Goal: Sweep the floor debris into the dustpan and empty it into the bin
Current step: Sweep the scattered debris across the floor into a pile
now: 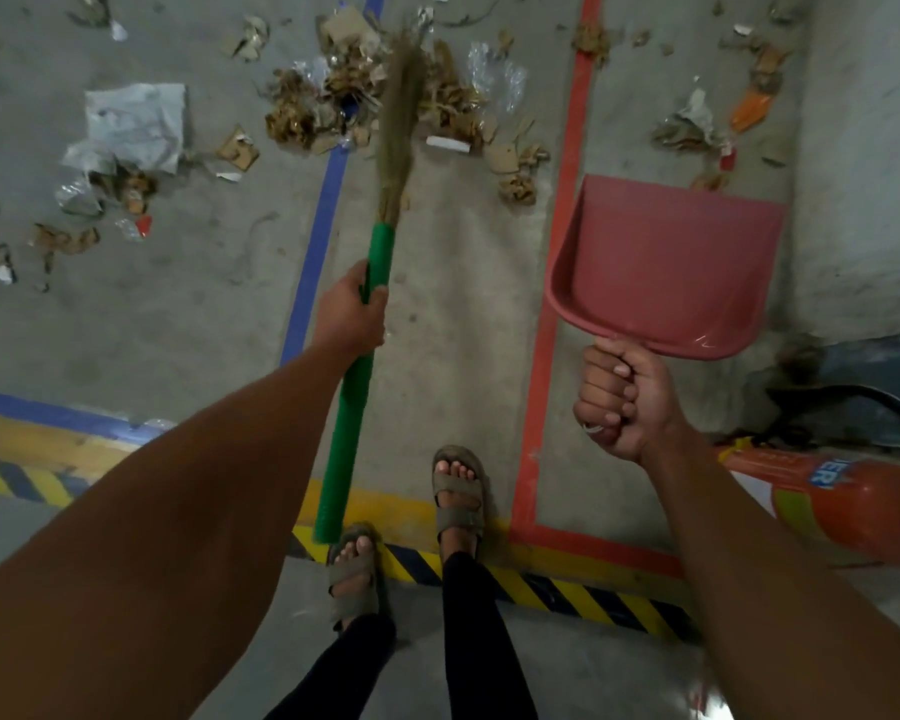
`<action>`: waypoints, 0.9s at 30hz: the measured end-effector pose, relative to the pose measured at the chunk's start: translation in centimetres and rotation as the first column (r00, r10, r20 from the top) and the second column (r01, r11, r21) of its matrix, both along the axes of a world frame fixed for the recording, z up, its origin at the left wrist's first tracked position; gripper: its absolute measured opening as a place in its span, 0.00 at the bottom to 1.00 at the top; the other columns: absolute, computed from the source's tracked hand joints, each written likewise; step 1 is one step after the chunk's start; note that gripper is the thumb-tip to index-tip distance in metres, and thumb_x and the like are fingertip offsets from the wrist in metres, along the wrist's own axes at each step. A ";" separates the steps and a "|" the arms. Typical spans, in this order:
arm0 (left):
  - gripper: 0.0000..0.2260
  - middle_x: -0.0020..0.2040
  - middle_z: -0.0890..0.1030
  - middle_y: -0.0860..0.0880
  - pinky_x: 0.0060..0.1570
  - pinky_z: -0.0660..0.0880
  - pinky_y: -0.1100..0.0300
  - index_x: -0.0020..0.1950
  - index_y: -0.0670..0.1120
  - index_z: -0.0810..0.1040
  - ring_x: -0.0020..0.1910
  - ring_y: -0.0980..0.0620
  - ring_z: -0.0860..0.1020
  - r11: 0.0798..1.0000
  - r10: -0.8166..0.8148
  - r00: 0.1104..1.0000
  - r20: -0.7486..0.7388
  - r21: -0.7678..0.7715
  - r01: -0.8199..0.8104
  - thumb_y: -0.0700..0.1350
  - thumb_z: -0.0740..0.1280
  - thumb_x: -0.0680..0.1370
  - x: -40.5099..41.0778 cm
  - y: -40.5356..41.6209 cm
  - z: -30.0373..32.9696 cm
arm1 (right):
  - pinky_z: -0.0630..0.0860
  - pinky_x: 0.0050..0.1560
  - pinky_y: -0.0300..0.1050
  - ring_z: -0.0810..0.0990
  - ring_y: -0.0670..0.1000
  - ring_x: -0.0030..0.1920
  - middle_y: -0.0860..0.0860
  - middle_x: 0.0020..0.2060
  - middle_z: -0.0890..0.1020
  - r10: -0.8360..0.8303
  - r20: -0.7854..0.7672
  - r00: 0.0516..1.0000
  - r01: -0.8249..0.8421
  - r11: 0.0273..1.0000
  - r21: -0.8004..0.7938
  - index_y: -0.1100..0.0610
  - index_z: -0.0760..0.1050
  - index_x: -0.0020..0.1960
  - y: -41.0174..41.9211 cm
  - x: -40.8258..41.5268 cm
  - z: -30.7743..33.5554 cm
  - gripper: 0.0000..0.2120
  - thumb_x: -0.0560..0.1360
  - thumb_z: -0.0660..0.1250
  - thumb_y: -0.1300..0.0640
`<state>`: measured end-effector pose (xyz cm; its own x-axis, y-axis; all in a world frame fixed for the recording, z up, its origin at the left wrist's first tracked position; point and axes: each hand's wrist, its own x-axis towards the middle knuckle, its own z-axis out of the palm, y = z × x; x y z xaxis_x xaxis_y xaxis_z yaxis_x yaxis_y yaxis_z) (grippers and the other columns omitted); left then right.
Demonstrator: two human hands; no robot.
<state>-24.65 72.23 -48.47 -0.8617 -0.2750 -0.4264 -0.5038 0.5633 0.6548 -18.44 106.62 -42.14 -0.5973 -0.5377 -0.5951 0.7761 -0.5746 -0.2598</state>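
Both hands are busy and well apart: the left hand (352, 317), at the centre of the frame, has its fingers wrapped round the green handle of the broom (370, 324), and the right hand (622, 397), right of centre, is fisted round the grip of the red dustpan (666, 267). From the far left, a crumpled grey plastic sheet (136, 124) lies in the upper left on the concrete floor (188, 314), with scraps of card and foil scattered just below and beside it. A blue floor line (315, 252) runs up the frame just left of the broom. The broom slants from the lower centre, its handle end near the person's left sandal (354, 569), up to the top centre, where its straw bristles lie in the main pile of debris (333, 96), a heap of brown card bits, dry scraps and clear wrappers. The right sandal (458, 493) stands on the yellow edge band beside a black-and-yellow hazard stripe (567, 589). A red floor line (562, 226) runs up the frame between the broom and the dustpan. The dustpan is held clear of the floor, its open mouth towards the upper part of the frame, with nothing visible inside it. More litter (707, 122) lies in the upper right, beyond the pan. At the lower right edge a red fire extinguisher (848, 506) lies on its side.
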 end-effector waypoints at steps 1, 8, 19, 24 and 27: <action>0.23 0.52 0.81 0.47 0.29 0.77 0.61 0.79 0.50 0.67 0.34 0.50 0.82 0.997 -0.008 0.999 0.035 0.074 0.005 0.48 0.64 0.84 0.5 -0.5 0.0 | 0.53 0.20 0.38 0.52 0.45 0.17 0.45 0.19 0.55 0.008 -0.006 1.000 -0.008 1.000 -0.010 0.50 0.62 0.30 -0.1 0.0 0.2 0.20 0.76 0.68 0.54; 0.19 0.48 0.81 0.42 0.35 0.82 0.52 0.74 0.43 0.74 0.32 0.45 0.82 0.976 -0.199 0.846 0.494 0.019 0.219 0.43 0.67 0.83 -0.3 -3.4 -1.4 | 0.50 0.21 0.38 0.50 0.45 0.17 0.45 0.19 0.54 0.037 0.004 0.999 -0.037 0.999 0.002 0.50 0.60 0.30 -2.0 -1.0 -0.1 0.20 0.78 0.63 0.54; 0.15 0.56 0.81 0.41 0.29 0.71 0.66 0.69 0.42 0.72 0.38 0.50 0.79 0.959 0.083 0.995 0.048 -0.277 -0.066 0.48 0.60 0.85 -4.3 -6.6 -0.9 | 0.54 0.19 0.37 0.51 0.45 0.17 0.45 0.20 0.54 0.085 0.039 0.996 -0.083 0.996 -0.045 0.50 0.61 0.31 -4.8 -2.6 -2.0 0.20 0.81 0.57 0.54; 0.23 0.57 0.79 0.50 0.28 0.79 0.61 0.79 0.52 0.67 0.33 0.49 0.83 1.000 -0.004 0.998 -0.069 0.005 0.004 0.50 0.64 0.84 -1.7 -4.9 1.0 | 0.52 0.20 0.38 0.52 0.45 0.17 0.45 0.19 0.55 0.025 0.008 1.000 -0.025 0.999 -0.039 0.50 0.61 0.29 -3.8 -3.8 0.1 0.20 0.81 0.57 0.54; 0.23 0.56 0.83 0.47 0.29 0.81 0.56 0.79 0.52 0.69 0.28 0.51 0.81 0.973 -0.201 0.978 -0.062 0.099 0.206 0.49 0.67 0.83 -0.2 -1.6 0.8 | 0.52 0.20 0.37 0.55 0.44 0.15 0.44 0.17 0.58 -0.045 -0.030 0.999 0.045 0.999 0.009 0.50 0.61 0.29 -2.5 -4.4 1.6 0.20 0.79 0.58 0.54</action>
<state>-24.89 70.60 -47.64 -0.9164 -0.0480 -0.3974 -0.3501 0.5774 0.7376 -22.83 104.12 -40.53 -0.6383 -0.5045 -0.5815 0.7414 -0.6061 -0.2880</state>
